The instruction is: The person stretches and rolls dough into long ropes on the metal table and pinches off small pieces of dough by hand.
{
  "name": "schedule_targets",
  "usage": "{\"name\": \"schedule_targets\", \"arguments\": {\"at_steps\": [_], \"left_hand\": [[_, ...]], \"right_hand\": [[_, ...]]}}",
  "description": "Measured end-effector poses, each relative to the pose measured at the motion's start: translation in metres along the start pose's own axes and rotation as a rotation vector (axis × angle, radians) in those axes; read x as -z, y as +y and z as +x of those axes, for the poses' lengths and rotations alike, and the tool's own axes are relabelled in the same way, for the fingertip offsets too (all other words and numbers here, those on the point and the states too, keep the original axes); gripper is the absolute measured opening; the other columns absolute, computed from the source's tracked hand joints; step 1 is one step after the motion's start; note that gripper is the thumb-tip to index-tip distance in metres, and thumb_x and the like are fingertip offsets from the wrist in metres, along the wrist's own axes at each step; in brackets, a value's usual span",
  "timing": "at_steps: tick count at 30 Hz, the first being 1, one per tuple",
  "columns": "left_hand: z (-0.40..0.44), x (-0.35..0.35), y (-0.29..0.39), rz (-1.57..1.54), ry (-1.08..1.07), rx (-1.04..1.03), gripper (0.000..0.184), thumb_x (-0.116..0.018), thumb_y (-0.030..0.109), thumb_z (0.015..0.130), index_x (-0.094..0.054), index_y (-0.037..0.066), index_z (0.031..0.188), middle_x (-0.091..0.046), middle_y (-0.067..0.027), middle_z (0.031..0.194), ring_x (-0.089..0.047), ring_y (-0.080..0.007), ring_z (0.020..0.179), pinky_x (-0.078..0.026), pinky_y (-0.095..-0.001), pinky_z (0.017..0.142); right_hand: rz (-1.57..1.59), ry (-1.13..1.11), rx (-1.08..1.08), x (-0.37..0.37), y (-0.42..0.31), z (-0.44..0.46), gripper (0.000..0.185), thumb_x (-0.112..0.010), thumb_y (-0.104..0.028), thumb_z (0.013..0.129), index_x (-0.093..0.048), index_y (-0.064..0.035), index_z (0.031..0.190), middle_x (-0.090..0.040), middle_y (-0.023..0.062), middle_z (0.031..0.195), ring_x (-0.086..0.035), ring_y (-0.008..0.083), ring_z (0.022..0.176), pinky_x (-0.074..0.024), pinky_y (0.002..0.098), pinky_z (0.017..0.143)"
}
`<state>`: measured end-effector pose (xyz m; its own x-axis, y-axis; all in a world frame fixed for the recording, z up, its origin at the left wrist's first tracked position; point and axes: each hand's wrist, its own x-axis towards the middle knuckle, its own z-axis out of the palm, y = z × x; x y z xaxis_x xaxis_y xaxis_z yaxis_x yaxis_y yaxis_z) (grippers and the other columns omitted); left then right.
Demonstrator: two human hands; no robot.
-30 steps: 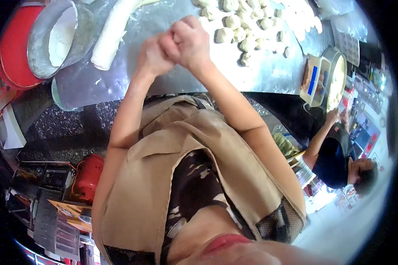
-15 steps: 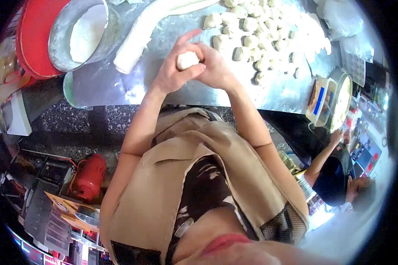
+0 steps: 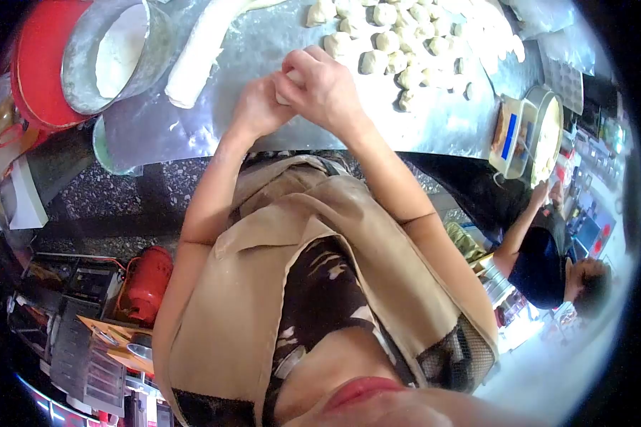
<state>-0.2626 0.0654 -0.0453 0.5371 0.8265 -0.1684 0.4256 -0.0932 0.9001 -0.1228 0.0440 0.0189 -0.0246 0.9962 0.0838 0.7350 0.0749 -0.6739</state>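
Observation:
A small ball of white dough (image 3: 288,88) sits between my two hands, mostly covered by the fingers. My left hand (image 3: 259,108) cups it from the left and below. Over its top and right side curls my right hand (image 3: 325,87), the fingers bent around it. Both hands are just above the metal table. Several pale dough pieces (image 3: 372,62) lie scattered on the table to the right. Left of my hands rests a long, thick roll of dough (image 3: 195,60).
At the left stand a metal bowl of white flour (image 3: 117,60) and a red basin (image 3: 43,78). The metal table (image 3: 146,132) ends just before my apron. On the right are a clear container (image 3: 509,142), a round pan (image 3: 548,135) and a co-worker (image 3: 541,263).
My right hand has closed over the dough ball, which showed more openly before. My fingers are now bent in tighter. The whole view has shifted slightly, with table things sitting higher and further left.

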Motion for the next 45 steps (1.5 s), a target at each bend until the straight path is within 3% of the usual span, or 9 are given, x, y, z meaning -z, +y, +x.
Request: {"name": "schedule_targets", "arguments": {"at_steps": [11, 13, 16, 18, 21, 25, 29, 41, 45], "left_hand": [[-0.048, 0.003, 0.044, -0.309, 0.082, -0.157, 0.013, -0.068, 0.014, 0.079, -0.061, 0.003, 0.081, -0.064, -0.0084, 0.075, -0.066, -0.0184, 0.070, -0.053, -0.0320, 0.067], [-0.046, 0.006, 0.007, -1.139, -0.027, 0.216, 0.011, -0.066, 0.013, 0.082, -0.061, 0.004, 0.084, -0.064, -0.0135, 0.095, -0.065, -0.0204, 0.089, -0.054, -0.0323, 0.071], [-0.028, 0.007, -0.004, -0.834, 0.012, -0.004, 0.012, -0.066, 0.012, 0.082, -0.061, 0.005, 0.091, -0.052, -0.0185, 0.126, -0.049, -0.0304, 0.120, -0.044, -0.0409, 0.095], [-0.014, -0.001, 0.003, -0.560, 0.039, -0.159, 0.019, -0.068, 0.014, 0.081, -0.061, 0.003, 0.096, -0.048, -0.0176, 0.134, -0.040, -0.0309, 0.129, -0.027, -0.0421, 0.110], [0.000, -0.022, 0.029, -0.701, -0.208, -0.204, 0.032, -0.071, 0.016, 0.081, -0.060, 0.004, 0.108, -0.048, -0.0145, 0.135, -0.041, -0.0247, 0.129, -0.031, -0.0381, 0.108], [-0.005, -0.038, 0.029, -0.682, -0.398, -0.016, 0.061, -0.074, 0.020, 0.079, -0.046, 0.008, 0.133, -0.053, -0.0063, 0.129, -0.051, -0.0152, 0.113, -0.046, -0.0316, 0.093], [0.000, -0.053, 0.031, 0.078, -0.257, -0.153, 0.041, -0.075, 0.018, 0.073, -0.061, 0.005, 0.109, -0.068, -0.0146, 0.092, -0.067, -0.0315, 0.086, -0.053, -0.0385, 0.074], [-0.008, -0.097, 0.049, 0.063, -0.231, -0.263, 0.023, -0.069, 0.020, 0.071, -0.062, 0.004, 0.085, -0.066, -0.0184, 0.083, -0.065, -0.0359, 0.075, -0.052, -0.0417, 0.065], [-0.034, -0.082, 0.098, -0.486, -0.479, -0.093, 0.025, -0.074, 0.008, 0.068, -0.064, 0.006, 0.091, -0.063, -0.0062, 0.076, -0.061, -0.0210, 0.068, -0.051, -0.0325, 0.068]], "right_hand": [[-0.213, 0.202, -0.156, -0.089, 0.087, 0.035, 0.037, -0.064, -0.031, 0.076, -0.063, -0.0089, 0.106, -0.059, 0.0219, 0.100, -0.061, 0.0386, 0.084, -0.0504, 0.0479, 0.072], [-0.247, 0.278, -0.027, -0.065, 0.079, 0.016, 0.047, -0.066, -0.030, 0.075, -0.060, -0.0103, 0.118, -0.057, 0.0235, 0.108, -0.061, 0.0386, 0.087, -0.0502, 0.0477, 0.074], [-0.290, 0.148, 0.048, -0.005, 0.042, -0.024, 0.064, -0.071, -0.026, 0.073, -0.051, -0.0117, 0.132, -0.051, 0.0233, 0.119, -0.060, 0.0352, 0.094, -0.0501, 0.0419, 0.080], [0.521, -0.465, -0.266, 0.011, 0.026, -0.046, 0.055, -0.072, -0.028, 0.069, -0.059, -0.0100, 0.120, -0.051, 0.0229, 0.116, -0.056, 0.0346, 0.098, -0.0490, 0.0406, 0.085], [0.520, -0.038, -0.223, 0.002, 0.024, -0.053, 0.042, -0.069, -0.017, 0.071, -0.060, -0.0005, 0.108, -0.063, 0.0128, 0.095, -0.061, 0.0236, 0.090, -0.0499, 0.0351, 0.080], [0.854, 0.028, -0.498, 0.031, 0.047, -0.072, 0.032, -0.070, -0.008, 0.078, -0.061, 0.0007, 0.107, -0.066, 0.0056, 0.096, -0.063, 0.0137, 0.089, -0.0512, 0.0280, 0.079], [0.510, 0.028, -0.453, 0.052, 0.046, -0.086, 0.033, -0.071, -0.017, 0.075, -0.062, -0.0032, 0.104, -0.066, 0.0088, 0.094, -0.064, 0.0189, 0.087, -0.0517, 0.0313, 0.076], [-0.169, 0.592, -0.453, 0.002, 0.103, -0.095, 0.020, -0.061, -0.024, 0.075, -0.063, -0.0041, 0.076, -0.060, 0.0165, 0.076, -0.060, 0.0363, 0.066, -0.0492, 0.0457, 0.061], [-0.256, 0.326, -0.723, -0.003, 0.166, -0.099, 0.061, -0.065, -0.047, 0.076, -0.059, -0.0041, 0.119, -0.048, 0.0309, 0.125, -0.051, 0.0449, 0.112, -0.0444, 0.0512, 0.092]]}}
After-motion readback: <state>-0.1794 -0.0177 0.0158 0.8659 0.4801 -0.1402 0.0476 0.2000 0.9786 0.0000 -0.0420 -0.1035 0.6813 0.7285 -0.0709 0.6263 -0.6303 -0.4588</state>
